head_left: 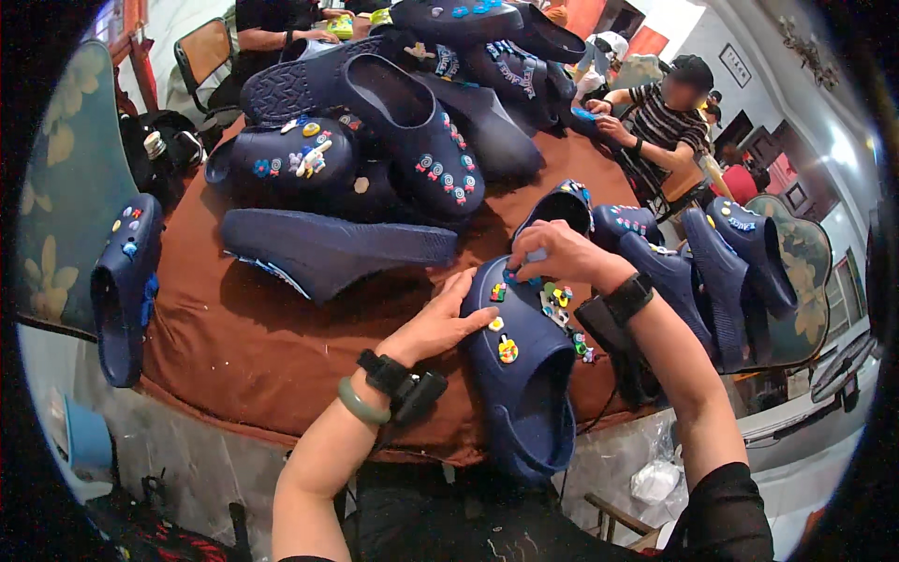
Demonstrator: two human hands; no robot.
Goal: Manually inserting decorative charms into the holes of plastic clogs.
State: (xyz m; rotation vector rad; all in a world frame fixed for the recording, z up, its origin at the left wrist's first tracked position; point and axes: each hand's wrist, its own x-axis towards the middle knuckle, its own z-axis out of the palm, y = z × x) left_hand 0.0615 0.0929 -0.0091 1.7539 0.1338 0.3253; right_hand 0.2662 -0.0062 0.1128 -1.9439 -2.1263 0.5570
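Observation:
A navy blue clog (492,361) lies at the table's near edge, its toe pointing away from me and its heel opening toward me. Colourful charms dot its upper, among them a fried egg shape and a round yellow one (508,350). My left hand (445,318) holds the clog's left side, thumb over the upper. At the toe, the fingers of my right hand (552,255) are pinched together beside a small light blue piece; what exactly they grip is partly hidden. Just past the toe stands another charm-covered clog (560,208).
A heap of navy clogs (393,140) covers the table's far middle, with one on its side (337,248) nearer. Several more (716,272) line the right edge, and one (126,281) sits far left. Brown cloth (225,365) covers the table. A co-worker (665,122) sits at the far right.

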